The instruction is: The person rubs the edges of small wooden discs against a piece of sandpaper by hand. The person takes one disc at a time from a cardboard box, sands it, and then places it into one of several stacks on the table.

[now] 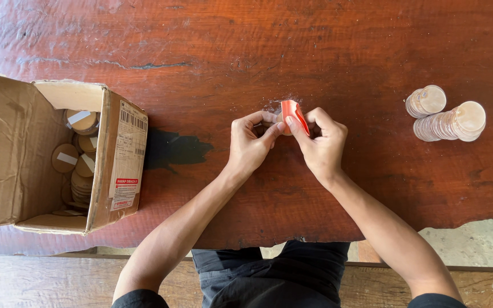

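Both my hands meet at the middle of a dark red wooden table (315,51). My left hand (249,145) pinches a small round wooden disc (279,118), mostly hidden behind my fingers. My right hand (322,142) grips an orange-red folded sheet (292,111), like sandpaper, pressed against the disc's edge. Pale dust lies on the table just above my fingers.
An open cardboard box (118,165) at the left holds several round wooden discs (78,159). Two rows of stacked discs (446,117) lie on their sides at the right. The table's front edge and a wooden bench (41,279) sit below.
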